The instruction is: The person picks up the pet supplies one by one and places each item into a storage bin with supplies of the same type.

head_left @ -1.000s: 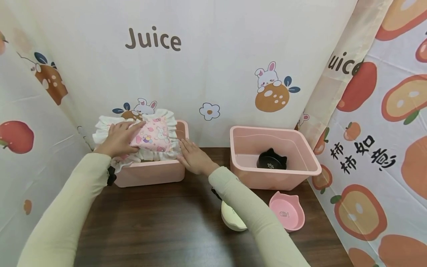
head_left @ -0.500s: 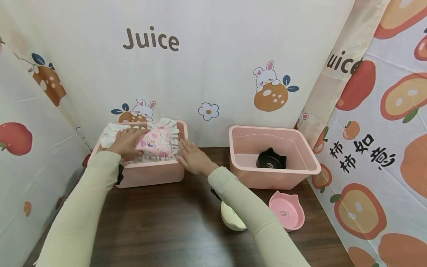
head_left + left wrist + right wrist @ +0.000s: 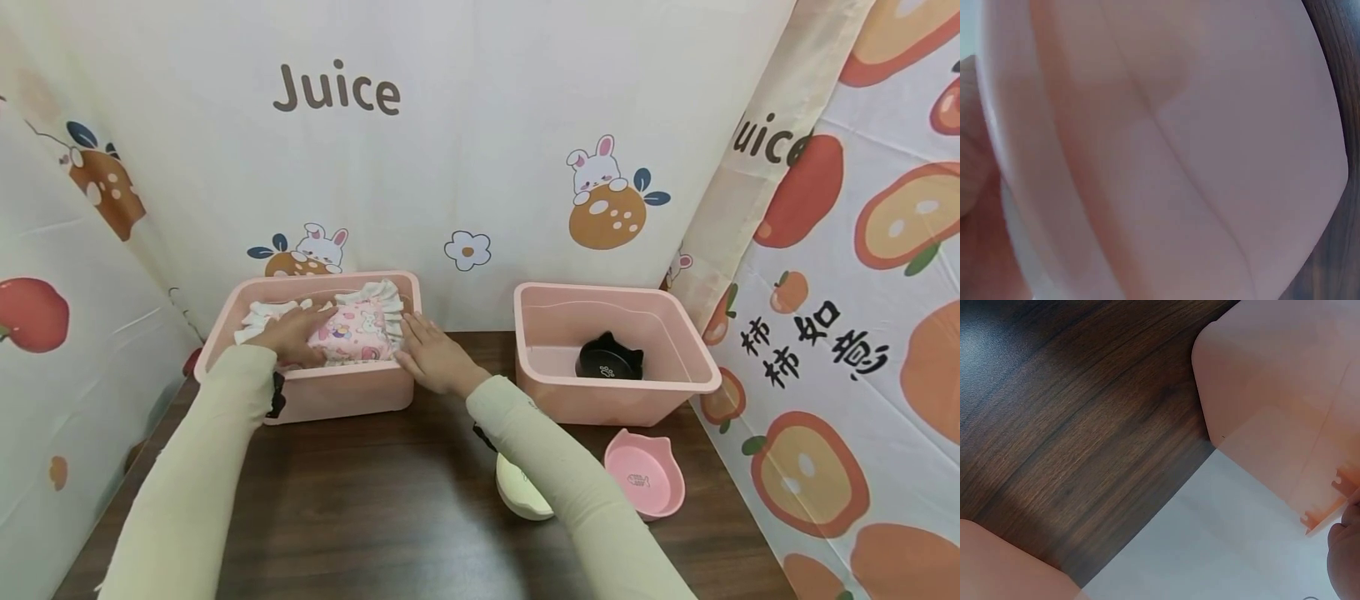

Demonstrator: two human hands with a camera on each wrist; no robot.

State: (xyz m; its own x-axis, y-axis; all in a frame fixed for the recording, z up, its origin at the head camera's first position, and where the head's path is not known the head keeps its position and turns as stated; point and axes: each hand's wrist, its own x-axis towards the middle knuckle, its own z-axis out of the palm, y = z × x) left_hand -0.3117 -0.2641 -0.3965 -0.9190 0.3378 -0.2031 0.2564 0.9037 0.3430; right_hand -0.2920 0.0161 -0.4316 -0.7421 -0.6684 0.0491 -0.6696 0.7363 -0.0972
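A small pink cushion (image 3: 354, 330) with a white ruffled border and printed rabbits lies inside the left pink plastic bin (image 3: 337, 393). My left hand (image 3: 294, 335) holds the cushion's left part, thumb on the near side and fingers across the top; its underside is hidden. Over the bin's right rim rests my right hand (image 3: 437, 357), its fingers straight. Mostly bin wall (image 3: 1210, 144) fills the left wrist view, with part of the left hand (image 3: 979, 187) at its edge. The right wrist view catches fingers (image 3: 1344, 550) by the bin's rim.
To the right stands a second pink bin (image 3: 618, 404) with a black cat-eared bowl (image 3: 609, 360) inside. In front of it are a pink cat-eared bowl (image 3: 647, 479) and a cream bowl (image 3: 525, 490), partly behind the right forearm. Printed curtains (image 3: 465, 167) enclose the dark wooden table (image 3: 360, 500).
My left hand has moved down and slightly right with the cushion, which has sunk from above the bin's rim to inside the bin. My right hand has stayed on the rim.
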